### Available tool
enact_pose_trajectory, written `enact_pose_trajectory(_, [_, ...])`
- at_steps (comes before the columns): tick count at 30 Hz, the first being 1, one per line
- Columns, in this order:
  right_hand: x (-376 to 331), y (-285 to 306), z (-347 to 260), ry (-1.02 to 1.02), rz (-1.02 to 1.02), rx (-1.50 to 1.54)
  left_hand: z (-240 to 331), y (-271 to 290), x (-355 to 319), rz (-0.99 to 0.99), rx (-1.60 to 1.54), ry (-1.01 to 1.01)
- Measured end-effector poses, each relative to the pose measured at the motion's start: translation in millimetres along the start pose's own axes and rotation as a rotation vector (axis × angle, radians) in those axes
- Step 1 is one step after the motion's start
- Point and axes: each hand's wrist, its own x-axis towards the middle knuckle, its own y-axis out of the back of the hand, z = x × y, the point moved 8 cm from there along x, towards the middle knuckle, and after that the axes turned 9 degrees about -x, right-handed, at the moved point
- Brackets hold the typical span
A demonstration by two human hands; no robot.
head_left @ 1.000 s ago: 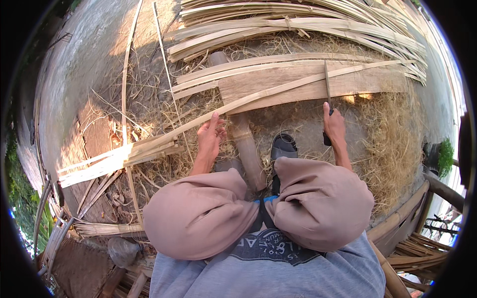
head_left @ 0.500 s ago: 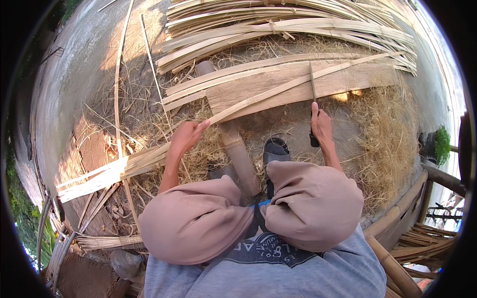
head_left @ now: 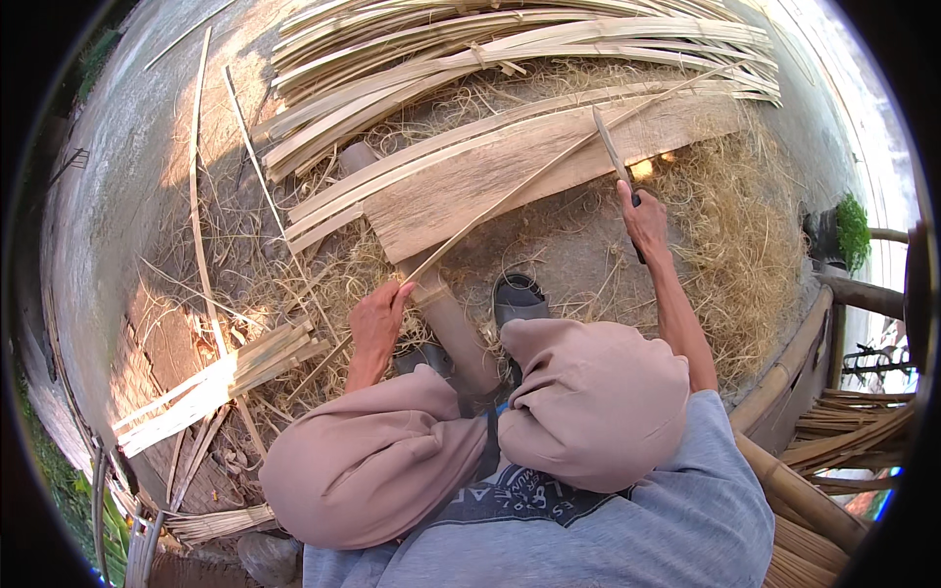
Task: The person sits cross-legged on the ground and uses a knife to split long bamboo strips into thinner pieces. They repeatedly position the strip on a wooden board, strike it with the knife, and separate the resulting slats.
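My left hand [head_left: 377,318] is closed round a long, thin bamboo strip [head_left: 505,200]. From that grip the strip slants up and away to the right, crossing over a wide wooden board [head_left: 431,208]; its near end runs down past my left wrist. In my right hand [head_left: 645,223] is a knife [head_left: 611,143] with a dark handle, held with the blade pointing away and leaning left. The blade overlaps the strip above the board; whether they touch, I cannot tell. Other pale bamboo strips [head_left: 328,214] lie along the board's far left edge.
A large stack of split bamboo [head_left: 412,93] lies beyond the board. Curly shavings [head_left: 725,235] cover the ground at right and left. More strips [head_left: 221,377] sit at lower left. A round pole [head_left: 456,333] lies between my feet, and bamboo rails [head_left: 784,367] stand at right.
My left hand has come nearer and the strip now shows as a narrower line, set more steeply. The knife has tilted to the left, and my right hand has shifted slightly right relative to the board.
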Motion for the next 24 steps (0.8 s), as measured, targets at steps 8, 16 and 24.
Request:
enact_pose_trajectory(8, [-117, -70, -126, 0.604, -0.139, -0.001, -78, 92, -64, -0.151, -0.059, 0.282])
enact_pose_trajectory(16, [-12, -46, -32, 0.081, -0.102, 0.097, -60, 95, -44, -0.130, -0.176, 0.004])
enact_pose_trajectory(24, [-84, -56, -68, 0.525, -0.108, -0.034, -30, -5, 19, -0.338, -0.193, 0.322])
